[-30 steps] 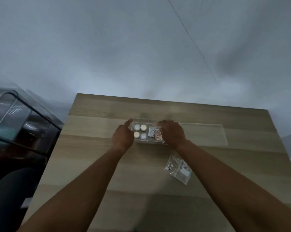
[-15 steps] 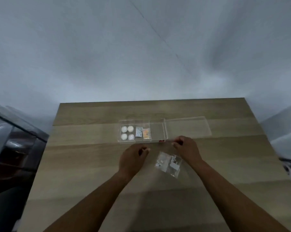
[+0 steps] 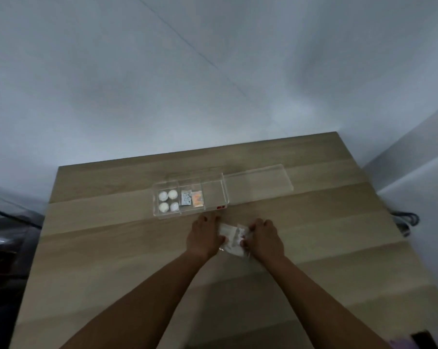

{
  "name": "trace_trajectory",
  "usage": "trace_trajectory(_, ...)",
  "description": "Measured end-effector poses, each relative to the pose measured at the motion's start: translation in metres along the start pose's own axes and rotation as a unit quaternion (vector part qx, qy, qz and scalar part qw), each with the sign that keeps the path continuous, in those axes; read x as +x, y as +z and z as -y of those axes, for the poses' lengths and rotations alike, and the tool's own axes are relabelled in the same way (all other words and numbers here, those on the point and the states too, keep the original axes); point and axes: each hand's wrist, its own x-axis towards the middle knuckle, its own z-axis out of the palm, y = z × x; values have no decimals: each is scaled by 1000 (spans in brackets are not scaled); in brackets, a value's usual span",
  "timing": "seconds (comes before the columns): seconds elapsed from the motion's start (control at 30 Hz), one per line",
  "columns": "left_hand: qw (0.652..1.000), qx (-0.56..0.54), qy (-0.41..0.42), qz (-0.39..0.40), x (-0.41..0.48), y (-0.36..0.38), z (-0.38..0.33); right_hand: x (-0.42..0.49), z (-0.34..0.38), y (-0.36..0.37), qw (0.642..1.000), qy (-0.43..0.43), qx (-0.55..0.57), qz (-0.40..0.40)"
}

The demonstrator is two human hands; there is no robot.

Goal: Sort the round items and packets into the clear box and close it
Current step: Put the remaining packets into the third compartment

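Left hand (image 3: 204,235) and right hand (image 3: 264,238) both pinch bag (image 3: 234,239) near box (image 3: 214,214), likely to open it; right compartment bare.

Single head cam, wide-angle, fwd and down over table (image 3: 338,248), hands near frame centre.

Two bare forearms reaching in from the bottom edge, no sleeves, watch or rings visible; left hand (image 3: 204,235) and right hand (image 3: 265,237) with short nails, uncovered.
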Motion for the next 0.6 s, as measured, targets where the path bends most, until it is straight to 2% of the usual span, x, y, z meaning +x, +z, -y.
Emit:
trace_trajectory(0.27, 999, -3, -46, -1, 2, 1, -8, 3, 3, 2, 998, -17, 59, -5)
trace_trajectory(0.43, 999, -3, -29, -17, 0, 0, -7, 5, 5, -6, 989, 5, 146, 7)
trace_trajectory(0.6, 997, -54, -51, 20, -1, -9, -2, 10, 5, -12, 977, 20, 211, -1)
